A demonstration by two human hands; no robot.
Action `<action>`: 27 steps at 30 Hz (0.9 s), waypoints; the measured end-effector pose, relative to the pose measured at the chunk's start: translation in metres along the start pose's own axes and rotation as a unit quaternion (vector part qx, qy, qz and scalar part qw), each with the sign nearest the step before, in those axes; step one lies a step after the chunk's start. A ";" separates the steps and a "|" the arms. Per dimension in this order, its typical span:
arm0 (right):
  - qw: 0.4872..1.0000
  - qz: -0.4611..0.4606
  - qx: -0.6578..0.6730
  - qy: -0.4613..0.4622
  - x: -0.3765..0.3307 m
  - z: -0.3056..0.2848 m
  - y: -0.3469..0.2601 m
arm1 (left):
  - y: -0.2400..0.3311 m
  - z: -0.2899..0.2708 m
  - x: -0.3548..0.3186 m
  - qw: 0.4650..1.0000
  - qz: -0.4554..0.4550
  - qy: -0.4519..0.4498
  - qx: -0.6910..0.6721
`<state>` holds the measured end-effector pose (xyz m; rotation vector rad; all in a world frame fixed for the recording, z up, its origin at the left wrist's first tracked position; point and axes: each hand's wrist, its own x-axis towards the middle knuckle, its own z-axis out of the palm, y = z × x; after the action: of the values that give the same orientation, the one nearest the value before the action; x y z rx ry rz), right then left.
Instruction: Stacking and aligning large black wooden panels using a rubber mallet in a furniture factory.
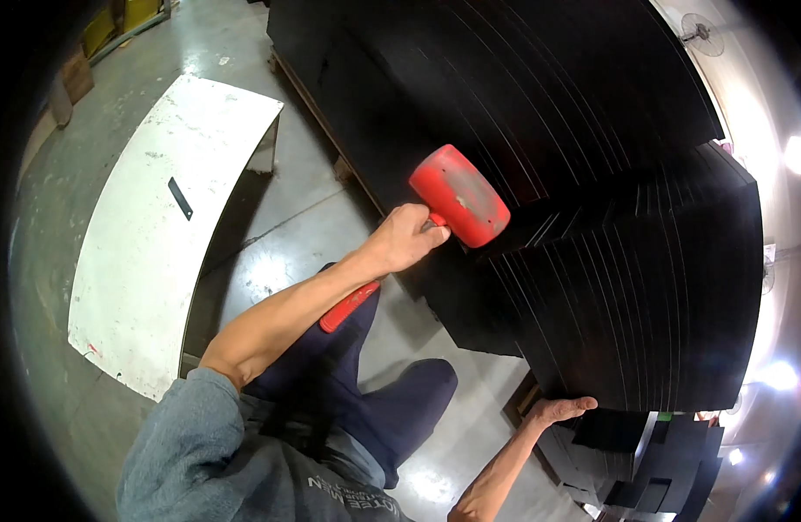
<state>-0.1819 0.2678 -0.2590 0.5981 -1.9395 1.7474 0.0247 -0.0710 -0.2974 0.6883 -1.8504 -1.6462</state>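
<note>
My left hand (pixel 407 237) is closed around the handle of a red mallet (pixel 457 193), close to its head. The mallet's head is scuffed grey on one face, and the red end of its handle shows below my left forearm. It is held up in front of a tall stack of black panels (pixel 609 304). My right hand (pixel 564 409) rests against the near edge of that stack. Its visible fingers are stretched out along the edge, and the rest are partly hidden.
To the left stands a white-topped table (pixel 148 261) carrying a small dark flat strip (pixel 181 198). More black panels (pixel 470 78) rise at the far side on a wooden pallet (pixel 318 113). Lower stacked black pieces (pixel 670 465) lie at right. A fan (pixel 701 35) is at the upper right.
</note>
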 end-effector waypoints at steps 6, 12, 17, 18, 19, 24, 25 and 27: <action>0.997 0.000 0.074 -0.014 0.000 0.004 0.001 | -0.008 -0.004 0.000 0.999 -0.012 -0.033 0.016; 0.998 -0.024 0.065 -0.001 -0.003 0.008 -0.003 | -0.006 -0.004 -0.003 1.000 -0.003 -0.031 0.001; 0.989 -0.005 0.146 -0.002 0.003 -0.005 0.020 | 0.004 -0.020 -0.032 0.974 0.202 0.047 0.088; 0.992 -0.023 0.126 -0.002 0.009 -0.019 0.035 | 0.002 -0.025 -0.034 0.949 0.298 0.039 0.093; 0.993 -0.035 0.109 -0.003 0.009 -0.029 0.047 | 0.002 -0.035 -0.039 0.916 0.388 0.033 0.100; 0.988 -0.134 -0.047 0.061 0.010 -0.005 0.024 | 0.027 -0.026 -0.057 0.844 0.433 -0.200 0.247; 0.988 -0.130 -0.046 0.069 0.008 -0.010 0.028 | 0.033 -0.014 -0.058 0.823 0.458 -0.221 0.253; 0.999 -0.047 -0.005 -0.005 0.008 -0.026 0.036 | 0.043 0.007 -0.060 0.796 0.462 -0.268 0.285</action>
<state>-0.2081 0.2973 -0.2803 0.6830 -1.8940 1.6792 0.0617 -0.0191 -0.2598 -0.5417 -2.5026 -0.6293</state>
